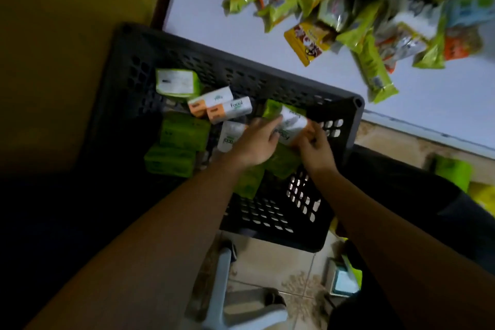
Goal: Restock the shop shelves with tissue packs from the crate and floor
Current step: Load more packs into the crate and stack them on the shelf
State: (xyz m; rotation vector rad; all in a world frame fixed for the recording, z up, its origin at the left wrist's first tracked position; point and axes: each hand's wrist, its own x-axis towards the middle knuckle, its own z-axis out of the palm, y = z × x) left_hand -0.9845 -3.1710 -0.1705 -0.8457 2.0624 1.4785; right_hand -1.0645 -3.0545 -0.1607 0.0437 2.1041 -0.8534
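Observation:
A dark perforated plastic crate [357, 107] holds several tissue packs, some green [184, 133] and some white and orange marked "Facial" [230, 111]. Both my hands reach into the crate. My left hand [257, 142] and my right hand [314, 149] together grip white and orange tissue packs [293, 123] lifted above the green packs near the crate's right wall. Another white pack [230, 136] lies just left of my left hand.
A white shelf surface [214, 13] lies beyond the crate, with many green and mixed snack packets [375, 67] piled at its right. A green pack [452, 171] lies on the tiled floor at right. A pale stool leg [222, 281] stands below the crate.

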